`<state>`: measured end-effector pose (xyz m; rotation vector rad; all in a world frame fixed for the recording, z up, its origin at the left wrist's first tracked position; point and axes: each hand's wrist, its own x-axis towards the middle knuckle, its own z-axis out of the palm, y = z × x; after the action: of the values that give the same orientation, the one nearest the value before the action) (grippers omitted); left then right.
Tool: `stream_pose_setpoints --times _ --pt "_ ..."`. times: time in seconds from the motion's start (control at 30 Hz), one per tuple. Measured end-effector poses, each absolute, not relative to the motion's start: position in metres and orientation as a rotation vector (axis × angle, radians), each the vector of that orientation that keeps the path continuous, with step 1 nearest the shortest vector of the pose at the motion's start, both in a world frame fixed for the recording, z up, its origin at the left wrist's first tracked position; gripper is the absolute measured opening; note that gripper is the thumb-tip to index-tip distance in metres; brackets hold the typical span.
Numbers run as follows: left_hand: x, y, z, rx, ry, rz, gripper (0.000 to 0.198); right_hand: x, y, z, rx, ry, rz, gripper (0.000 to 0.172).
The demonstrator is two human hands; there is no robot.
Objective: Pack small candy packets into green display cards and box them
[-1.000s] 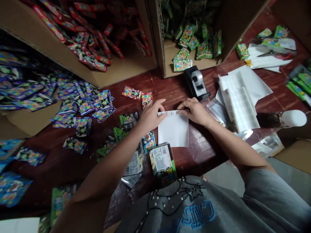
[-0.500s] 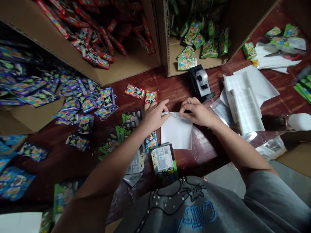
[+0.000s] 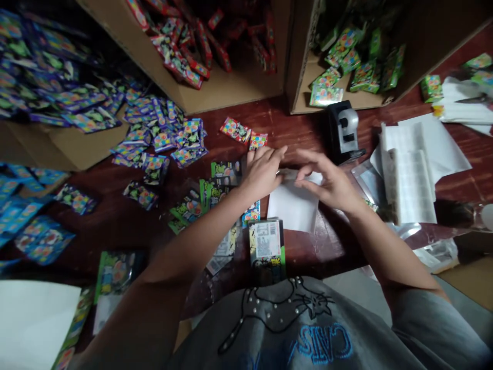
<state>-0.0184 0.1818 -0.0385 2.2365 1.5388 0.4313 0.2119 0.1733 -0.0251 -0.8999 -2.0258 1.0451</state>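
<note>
A white paper sheet or flat bag (image 3: 293, 208) lies on the table in front of me, its top edge slightly raised. My left hand (image 3: 265, 168) rests over its upper left corner, fingers stretched forward and thumb apart from them. Over the upper right corner hovers my right hand (image 3: 327, 179), index finger extended, the others curled, with a gap to the thumb; I see nothing held in it. Below the sheet is a black and green printed box (image 3: 265, 249) with a white label. A blue candy packet (image 3: 252, 213) peeks out beside my left wrist.
Cardboard boxes hold red packets (image 3: 192, 56) and green packets (image 3: 362, 72). Purple packets (image 3: 154, 128) spill at the left. A black tape dispenser (image 3: 344, 131) stands beyond my right hand. White label sheets (image 3: 412, 180) lie to the right, and green-black packaging (image 3: 192, 203) at the left.
My right hand has let go of the sheet's top edge and its fingers have spread. My left fingers have straightened out. The whole view has shifted, with things appearing farther right.
</note>
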Motion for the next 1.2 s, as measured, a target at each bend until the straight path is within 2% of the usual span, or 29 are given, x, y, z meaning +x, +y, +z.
stream_pose_setpoints --times 0.07,0.13,0.17,0.3,0.43,0.6,0.77,0.83,0.97,1.1,1.2 --pt "-0.032 0.161 -0.026 2.252 1.591 0.510 0.040 0.215 0.160 -0.011 -0.894 -1.851 1.201 0.068" --pt "-0.049 0.131 -0.016 2.252 1.560 0.503 0.020 0.215 0.148 -0.002 -0.902 -1.725 1.387 0.070" --pt "-0.057 0.114 -0.013 2.245 1.510 0.476 0.016 0.214 0.142 0.000 -0.891 -1.681 1.489 0.069" --pt "-0.082 0.058 -0.012 2.119 1.348 0.469 0.015 0.195 0.123 -0.001 -0.773 -1.588 1.834 0.065" --pt "-0.086 0.037 -0.010 1.779 1.312 0.607 0.017 0.169 0.107 -0.007 -0.697 -1.667 1.951 0.070" --pt "-0.079 0.027 -0.005 1.481 1.323 0.709 0.016 0.154 0.089 -0.011 -0.760 -1.944 1.671 0.079" --pt "-0.079 0.017 -0.002 1.379 1.319 0.794 0.017 0.155 0.062 -0.003 -0.891 -2.307 0.909 0.088" --pt "-0.080 0.014 -0.001 1.352 1.298 0.806 0.017 0.156 0.051 -0.003 -0.869 -2.379 0.730 0.092" --pt "-0.075 0.011 -0.001 1.281 1.236 0.828 0.017 0.152 0.039 -0.004 -0.888 -2.351 0.752 0.097" --pt "-0.079 0.008 -0.005 1.267 1.201 0.828 0.031 0.151 0.045 0.004 -0.822 -2.409 0.940 0.089" --pt "-0.101 0.004 -0.005 1.244 1.353 0.909 0.038 0.165 0.051 0.011 -0.846 -2.308 1.007 0.084"
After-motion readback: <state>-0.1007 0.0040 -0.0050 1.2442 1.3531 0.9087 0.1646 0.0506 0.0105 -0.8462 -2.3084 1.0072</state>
